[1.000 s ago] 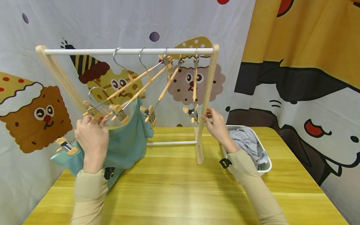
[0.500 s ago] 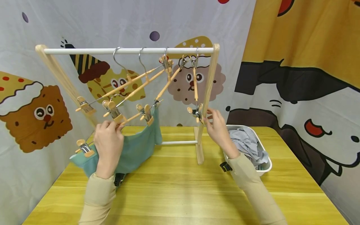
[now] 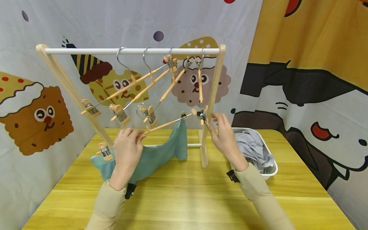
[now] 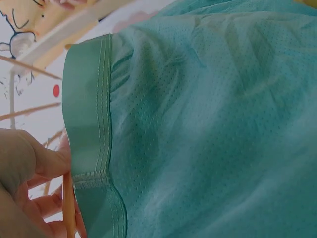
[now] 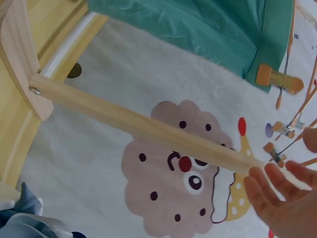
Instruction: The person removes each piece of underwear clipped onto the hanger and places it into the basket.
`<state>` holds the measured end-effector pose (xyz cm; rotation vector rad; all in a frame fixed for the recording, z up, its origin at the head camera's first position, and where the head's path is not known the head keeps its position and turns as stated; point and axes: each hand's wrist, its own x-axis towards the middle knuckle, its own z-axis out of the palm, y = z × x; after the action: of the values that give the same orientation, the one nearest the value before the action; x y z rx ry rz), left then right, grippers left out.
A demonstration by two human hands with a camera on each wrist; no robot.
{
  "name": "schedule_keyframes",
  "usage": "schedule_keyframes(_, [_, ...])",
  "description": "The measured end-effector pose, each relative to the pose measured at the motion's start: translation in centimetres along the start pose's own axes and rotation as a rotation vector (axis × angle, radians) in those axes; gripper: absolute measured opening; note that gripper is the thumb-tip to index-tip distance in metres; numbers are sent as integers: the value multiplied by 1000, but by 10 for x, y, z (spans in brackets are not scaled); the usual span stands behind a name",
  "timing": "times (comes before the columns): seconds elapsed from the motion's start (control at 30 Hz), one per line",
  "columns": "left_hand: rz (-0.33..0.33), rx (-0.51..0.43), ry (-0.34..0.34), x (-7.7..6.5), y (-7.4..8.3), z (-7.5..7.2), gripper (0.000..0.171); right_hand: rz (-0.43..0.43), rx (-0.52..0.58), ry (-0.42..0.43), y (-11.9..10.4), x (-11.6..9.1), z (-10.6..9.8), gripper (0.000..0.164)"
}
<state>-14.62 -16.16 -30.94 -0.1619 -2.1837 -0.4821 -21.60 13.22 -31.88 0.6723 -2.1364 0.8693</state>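
My left hand (image 3: 127, 151) grips the wooden middle bar of a clip hanger (image 3: 162, 126). From its clips hangs a teal mesh garment (image 4: 198, 124) by its stitched waistband. The left clip (image 3: 106, 152) shows beside my wrist in the head view; the hanger's hook rises free of the rail, behind another hanger's clip. My right hand (image 3: 227, 139) is at the rack's right post (image 3: 215, 83), fingers loosely extended near the lower clip (image 3: 200, 113) of the rightmost hanging hanger. In the right wrist view these fingers (image 5: 277, 183) are spread apart and slightly bent.
Several bare clip hangers (image 3: 141, 92) hang from the rack's white rail (image 3: 132, 51), slanting toward me. A white basket (image 3: 274, 172) with grey clothes (image 3: 253, 147) stands right of the rack on the wooden table (image 3: 184, 198). A cartoon-printed curtain (image 3: 115, 19) lies behind.
My left hand has carried the hanger and teal garment rightward and down, past the hanging hangers' lower clips. My right hand has stayed by the right post, and the hanging hangers have swung slightly.
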Motion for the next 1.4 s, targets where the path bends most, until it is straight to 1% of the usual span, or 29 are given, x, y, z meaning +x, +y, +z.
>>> schedule_keyframes(0.2, [99, -59, -21, -5, 11, 4, 9, -174, 21, -55, -7, -8, -5, 48])
schedule_keyframes(0.27, [132, -79, -10, -6, 14, 6, 7, -209, 19, -71, -8, -11, -6, 54])
schedule_keyframes(0.37, [178, -114, 2, -7, 18, 8, 4, -256, 8, -72, -10, -13, -7, 61])
schedule_keyframes(0.47, [207, -140, 1, -7, 22, 8, 4, -299, 15, -48, -11, -13, -8, 60])
schedule_keyframes(0.6, [221, -162, -16, -8, 27, 8, 3, -345, 85, -1, -11, -13, -10, 50])
schedule_keyframes(0.7, [219, -174, -25, -9, 29, 6, 3, -369, 121, 26, -12, -13, -11, 43])
schedule_keyframes(0.8, [213, -183, -30, -10, 31, 5, 4, -386, 123, 37, -13, -13, -13, 40])
schedule_keyframes(0.93, [216, -188, -18, -11, 32, 5, 3, -397, 135, 45, -14, -14, -15, 41])
schedule_keyframes(1.13, [235, -198, 15, -12, 33, 3, 8, -405, 155, 60, -16, -14, -17, 43])
schedule_keyframes(1.4, [241, -196, 19, -13, 35, 0, 9, -382, 175, 51, -18, -15, -19, 42])
